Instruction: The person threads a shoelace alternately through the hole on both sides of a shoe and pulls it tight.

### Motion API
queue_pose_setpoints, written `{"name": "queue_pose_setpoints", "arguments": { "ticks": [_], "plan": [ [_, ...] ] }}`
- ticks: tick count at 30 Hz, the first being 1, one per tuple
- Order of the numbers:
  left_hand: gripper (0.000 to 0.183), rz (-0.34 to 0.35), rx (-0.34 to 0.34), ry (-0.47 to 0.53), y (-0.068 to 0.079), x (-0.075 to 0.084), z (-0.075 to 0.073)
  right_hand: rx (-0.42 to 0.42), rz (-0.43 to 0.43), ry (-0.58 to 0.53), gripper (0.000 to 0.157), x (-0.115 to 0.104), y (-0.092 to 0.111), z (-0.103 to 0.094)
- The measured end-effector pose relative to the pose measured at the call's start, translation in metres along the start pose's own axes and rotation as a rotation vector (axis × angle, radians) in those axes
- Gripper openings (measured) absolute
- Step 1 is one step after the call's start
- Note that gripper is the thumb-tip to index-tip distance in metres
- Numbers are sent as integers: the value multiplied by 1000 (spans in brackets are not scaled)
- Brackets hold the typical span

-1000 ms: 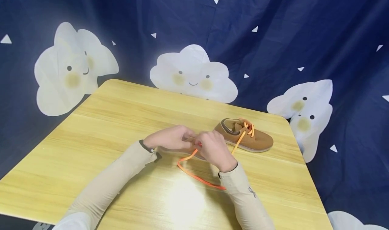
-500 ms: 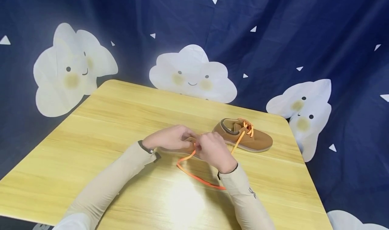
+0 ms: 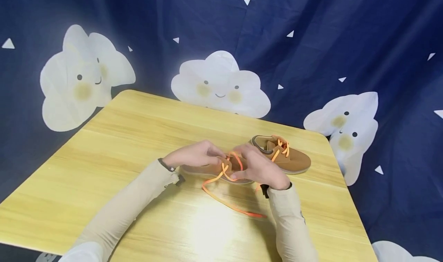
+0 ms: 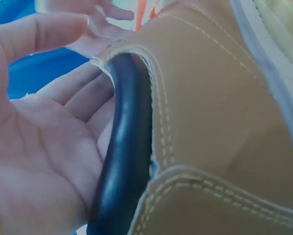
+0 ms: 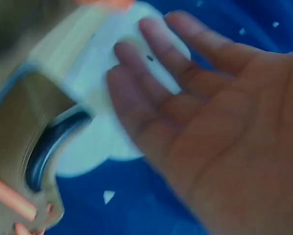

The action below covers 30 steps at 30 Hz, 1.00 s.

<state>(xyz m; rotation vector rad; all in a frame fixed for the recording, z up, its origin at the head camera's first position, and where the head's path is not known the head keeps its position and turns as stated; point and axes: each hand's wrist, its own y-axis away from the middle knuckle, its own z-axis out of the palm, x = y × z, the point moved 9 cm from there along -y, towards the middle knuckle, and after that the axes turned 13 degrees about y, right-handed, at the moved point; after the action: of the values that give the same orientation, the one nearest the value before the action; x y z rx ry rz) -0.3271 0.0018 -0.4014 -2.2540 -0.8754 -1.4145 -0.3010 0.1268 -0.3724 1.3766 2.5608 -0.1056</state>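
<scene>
A brown low shoe [image 3: 204, 169] with orange laces [image 3: 226, 204] lies mid-table, partly hidden by both hands. My left hand [image 3: 194, 154] is at its opening; in the left wrist view, the fingers [image 4: 85, 98] reach behind the dark padded collar [image 4: 124, 132] and the thumb [image 4: 46, 34] points forward, straight. On the toe side, my right hand [image 3: 261, 166] has its fingers spread beside the lacing, and an orange lace loop [image 3: 238, 160] stands up near them. In the right wrist view the palm [image 5: 219, 132] faces the shoe [image 5: 19, 112] with nothing gripped.
A second brown shoe [image 3: 294, 158] with a tied orange lace stands behind my right hand, toe to the right. The wooden table [image 3: 138, 120] has rounded far corners. A dark blue curtain [image 3: 207, 16] with clouds hangs behind it.
My right hand has moved right, away from my left hand, and its fingers have spread off the lace. The crossed lace and loop now show. My left hand has barely moved.
</scene>
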Motion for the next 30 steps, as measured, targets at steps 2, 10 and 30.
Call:
{"name": "queue_pose_setpoints", "arguments": {
  "ticks": [2, 10, 30],
  "plan": [
    [35, -20, 15, 2, 0, 0, -1, -62, 68, 3, 75, 14, 1, 8],
    [35, -64, 89, 127, 2, 0, -8, -165, 132, 53, 53, 29, -9, 36],
    [43, 82, 165, 519, 18, 37, -23, -128, 197, 174, 46, 33, -9, 33]
  ]
}}
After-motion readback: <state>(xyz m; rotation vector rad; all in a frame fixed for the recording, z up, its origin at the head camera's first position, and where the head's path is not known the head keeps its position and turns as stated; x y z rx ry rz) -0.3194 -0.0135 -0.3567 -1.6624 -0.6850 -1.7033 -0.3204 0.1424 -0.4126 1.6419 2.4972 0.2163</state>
